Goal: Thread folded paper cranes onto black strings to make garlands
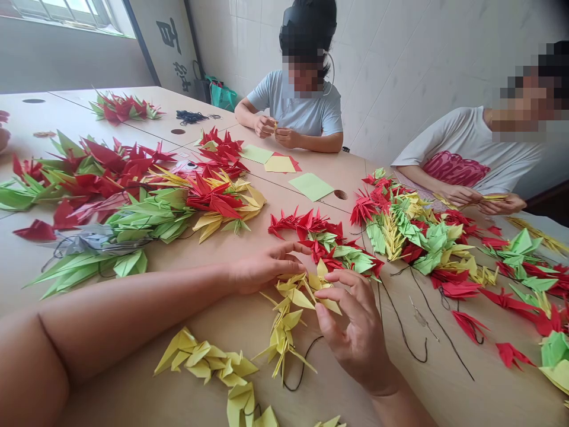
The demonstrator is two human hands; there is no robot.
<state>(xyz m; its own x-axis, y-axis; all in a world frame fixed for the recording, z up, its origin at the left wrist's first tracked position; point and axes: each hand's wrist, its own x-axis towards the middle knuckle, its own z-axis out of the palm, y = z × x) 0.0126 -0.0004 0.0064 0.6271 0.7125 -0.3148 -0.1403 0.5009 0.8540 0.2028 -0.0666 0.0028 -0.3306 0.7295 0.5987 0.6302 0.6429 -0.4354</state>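
A string of folded yellow paper cranes [284, 329] lies in front of me on the table. My left hand [262, 270] reaches in from the left, its fingers bent over the top end of this string and holding it. From the right, my right hand [355, 323] grips a yellow paper crane at the same end between thumb and fingers. A dark cord [303, 367] trails from the string. Nearer to me is another row of yellow cranes [204, 359]. Just beyond my hands lies a red and green crane string [326, 240].
Heaps of red, green and yellow cranes lie at left [102, 172] and right [418, 228]. Green paper sheets [311, 186] and dark thread [191, 117] rest farther back. A thin tool [422, 318] lies at right. Two people [302, 107] [471, 154] sit across, handling folded paper.
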